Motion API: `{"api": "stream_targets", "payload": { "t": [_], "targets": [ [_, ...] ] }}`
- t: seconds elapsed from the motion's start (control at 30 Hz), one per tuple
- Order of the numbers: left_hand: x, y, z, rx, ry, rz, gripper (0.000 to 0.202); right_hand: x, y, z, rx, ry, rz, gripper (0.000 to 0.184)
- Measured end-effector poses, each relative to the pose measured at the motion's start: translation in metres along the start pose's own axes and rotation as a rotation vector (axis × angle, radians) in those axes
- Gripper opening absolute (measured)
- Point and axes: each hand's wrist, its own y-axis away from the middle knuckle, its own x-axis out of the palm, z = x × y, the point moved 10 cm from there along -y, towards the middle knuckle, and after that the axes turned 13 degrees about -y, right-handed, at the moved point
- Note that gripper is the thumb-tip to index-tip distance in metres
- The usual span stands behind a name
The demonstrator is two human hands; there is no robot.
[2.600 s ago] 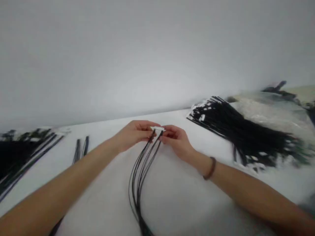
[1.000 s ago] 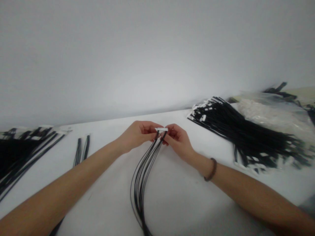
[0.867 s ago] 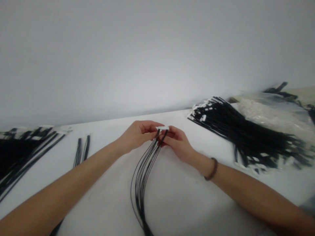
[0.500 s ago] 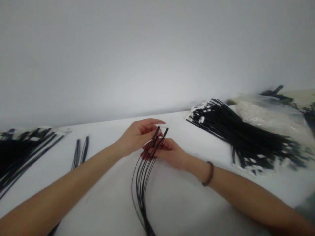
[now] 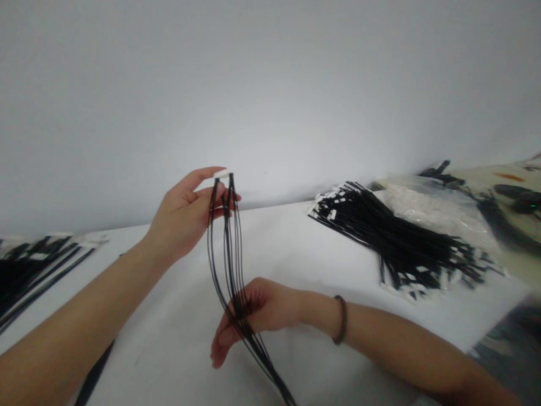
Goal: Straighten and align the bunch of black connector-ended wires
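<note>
Right now your left hand (image 5: 183, 217) holds the top of the wires (image 5: 226, 254) up in the air, over the table (image 5: 296, 248). Your thumb and fingers pinch the small white plug (image 5: 224, 176) at the top end, and your first finger points out straight above it. The thin black wires hang down from the plug in a loose bunch.

Lower down, your right hand (image 5: 249, 313) is closed round the same wires, just above the table. Its fingers curl round the bunch and squeeze the wires together. Below that hand the wires run on toward the bottom edge of the view. A dark band (image 5: 340, 320) sits on your right wrist.

On your right, well apart from your hands, a big pile (image 5: 393, 239) of the same black wires lies on the table, with little white plugs at both ends. Behind it is a clear bag (image 5: 426, 206). On your far left lies another heap (image 5: 34, 268) of black wires with white ends. A plain wall (image 5: 270, 84) stands behind the table.

No words or labels can be read on anything; the white ends are too small and blurry.
</note>
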Motion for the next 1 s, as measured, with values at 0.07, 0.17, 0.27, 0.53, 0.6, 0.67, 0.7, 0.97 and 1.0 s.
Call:
{"api": "stream_targets", "payload": {
  "t": [0.07, 0.17, 0.27, 0.53, 0.6, 0.67, 0.7, 0.97, 1.0],
  "targets": [
    [-0.018, -0.006, -0.006, 0.017, 0.023, -0.082, 0.034, 0.003, 0.002, -0.001, 0.052, 0.026, -0.007, 0.022],
    [-0.045, -0.014, -0.014, 0.057, 0.033, -0.179, 0.04, 0.002, 0.005, -0.007, 0.131, -0.043, -0.051, 0.022],
    [-0.068, -0.02, -0.018, 0.075, 0.012, -0.233, 0.033, -0.003, 0.009, -0.017, 0.181, -0.132, -0.09, 0.023],
    [-0.094, -0.031, 0.004, -0.094, 0.02, -0.132, 0.014, -0.024, 0.009, -0.029, 0.131, -0.195, -0.103, 0.033],
    [-0.1, -0.032, 0.007, -0.095, 0.02, -0.131, 0.013, -0.028, 0.008, -0.026, 0.091, -0.212, -0.134, 0.035],
    [-0.104, -0.034, 0.009, -0.08, -0.033, -0.137, 0.013, -0.031, 0.008, -0.025, 0.088, -0.198, -0.173, 0.034],
    [-0.106, -0.035, 0.01, -0.074, -0.051, -0.138, 0.02, -0.031, 0.008, -0.025, 0.096, -0.178, -0.199, 0.031],
    [-0.115, -0.04, 0.03, -0.112, -0.068, -0.173, 0.009, -0.013, 0.017, -0.023, 0.189, 0.063, -0.257, 0.016],
    [-0.115, -0.04, 0.035, -0.133, -0.079, -0.168, 0.008, -0.01, 0.019, -0.022, 0.197, 0.087, -0.258, 0.015]
  ]
}}
